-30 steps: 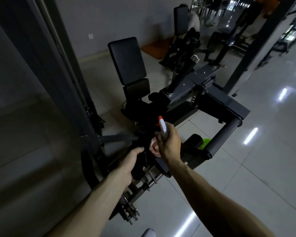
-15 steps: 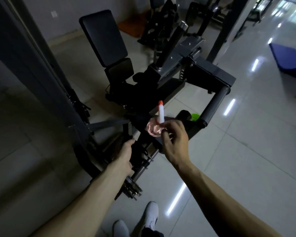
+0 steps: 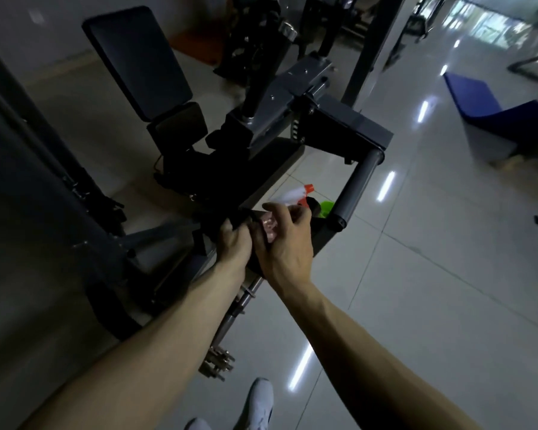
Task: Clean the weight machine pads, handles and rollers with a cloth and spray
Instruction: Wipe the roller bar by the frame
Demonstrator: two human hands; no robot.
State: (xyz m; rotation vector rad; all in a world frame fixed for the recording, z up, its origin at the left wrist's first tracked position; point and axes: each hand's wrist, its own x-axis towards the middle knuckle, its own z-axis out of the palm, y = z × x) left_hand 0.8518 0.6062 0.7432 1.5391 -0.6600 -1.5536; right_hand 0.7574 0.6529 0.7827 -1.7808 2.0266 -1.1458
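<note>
At the machine's near end: we've got both hands together now, left hand (image 3: 233, 243) and right hand (image 3: 288, 249) touching at the knuckles. Half a second ago they were apart.
Spray bottle: it stood nozzle-up a moment back. Now the spray bottle (image 3: 288, 196) is tipped over, orange tip aimed toward 1 o'clock, pink body low in the right hand.
Right fingers: curled round the bottle's neck, with the forefinger (image 3: 277, 207) stretched along the top by the trigger head.
Left fingers: curled tight over a dark part (image 3: 246, 219) at 12 o'clock of the wrist. That hand has come up from lower on the frame to meet the bottle.
Meaning for the job: we read this as a re-grip or a hand-over, not a squirt. No wiping is under way, and no hand is on the roller (image 3: 356, 184) at 2 o'clock or the back pad (image 3: 137, 57) at 11 o'clock, so most of the clean looks to lie ahead.
Hard to make out: that dark part could be a black cloth or a machine handle. It's too dim for us to say.
Hidden: the trigger sits behind the fingers, and the bottle's base is covered by the hand.
Green patch: a green thing (image 3: 327, 207) peeks out just beyond the bottle at 1 o'clock, mostly blocked. We can't tell whether it's a cloth.
Cut off: our shoe (image 3: 260, 401) at 6 o'clock runs off the bottom edge.
</note>
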